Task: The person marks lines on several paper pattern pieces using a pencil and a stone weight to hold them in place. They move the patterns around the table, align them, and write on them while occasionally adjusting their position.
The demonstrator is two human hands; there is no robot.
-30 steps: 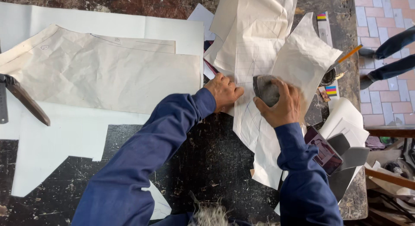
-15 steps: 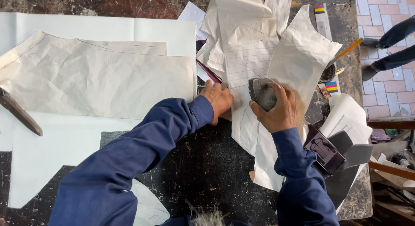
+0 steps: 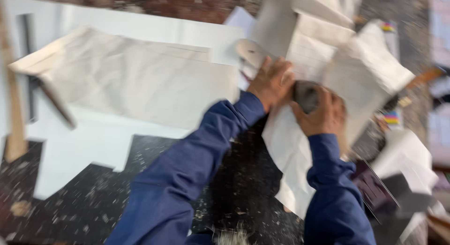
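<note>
Near the bench's right edge, your right hand (image 3: 323, 114) is closed round a dark grey block (image 3: 305, 95) atop pale fabric pieces (image 3: 300, 146); left hand (image 3: 272, 81) just beside, flat on them, gripping nothing.

1 head-worn view looks steeply down from close above onto a dark speckled table (image 3: 234, 193), both blue sleeves reaching up-frame from the bottom edge; the frame is motion-blurred. No second view shares it.
</note>
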